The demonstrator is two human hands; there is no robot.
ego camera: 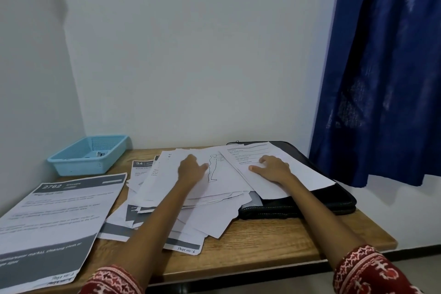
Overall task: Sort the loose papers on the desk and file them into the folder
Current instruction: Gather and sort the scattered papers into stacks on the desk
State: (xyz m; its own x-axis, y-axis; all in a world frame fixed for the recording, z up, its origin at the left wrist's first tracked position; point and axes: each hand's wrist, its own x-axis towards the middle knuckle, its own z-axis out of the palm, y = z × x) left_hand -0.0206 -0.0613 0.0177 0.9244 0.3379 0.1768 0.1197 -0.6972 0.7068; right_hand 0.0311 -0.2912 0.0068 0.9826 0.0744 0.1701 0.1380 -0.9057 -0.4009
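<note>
Head view, left hand [191, 169] and right hand [274, 168] seemingly flat on papers [214, 210]

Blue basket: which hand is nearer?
Left. The left hand rests on the paper pile mid-desk, to the right of the blue basket. The right hand lies farther right, on a sheet over the black folder.

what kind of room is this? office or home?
Probably a home room corner, not an office: a small wooden desk against plain white walls, a blue curtain at the right, a blue plastic basket beside the loose papers.
</note>
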